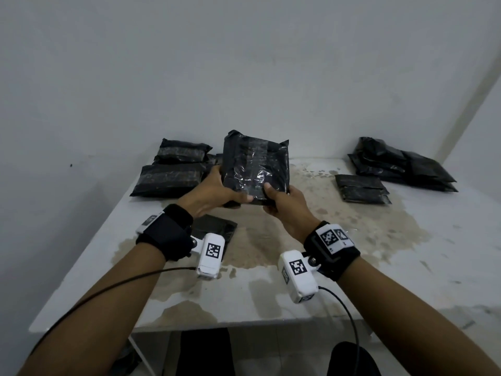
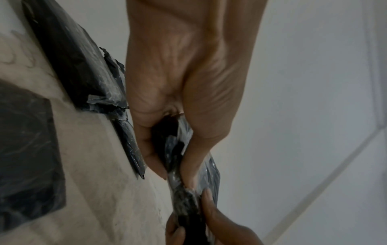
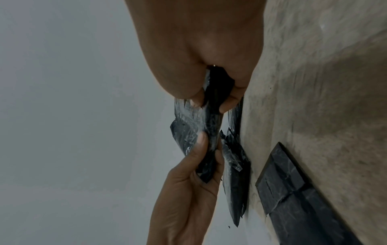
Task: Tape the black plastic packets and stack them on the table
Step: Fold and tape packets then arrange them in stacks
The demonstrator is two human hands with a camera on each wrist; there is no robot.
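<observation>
From the head view, the left hand [image 1: 217,192] and the right hand [image 1: 283,203] hold one black packet [image 1: 256,166] up off the stained white table [image 1: 352,253], near upright, each hand pinching its lower edge with the thumb on the glossy taped face and the fingers behind. At ten o'clock from the held packet two taped packets [image 1: 173,169] lie stacked; at three o'clock a small folded pair [image 1: 362,189] lies flat, and farther toward two o'clock a loose heap of black bags [image 1: 401,164] sits by the wall. A flat black packet [image 1: 215,229] lies on the table at seven o'clock, partly hidden under the left wrist. In the left wrist view, the left hand [image 2: 188,92] clamps the packet [image 2: 178,155] edge-on between thumb and curled fingers, and the right hand [image 2: 209,220] grips the same edge at six o'clock. In the right wrist view, the right hand [image 3: 201,49] pinches the packet [image 3: 192,131] between thumb and fingertips, the left hand [image 3: 188,190] holds it from six o'clock, and another packet [image 3: 293,187] lies on the table at four o'clock.
</observation>
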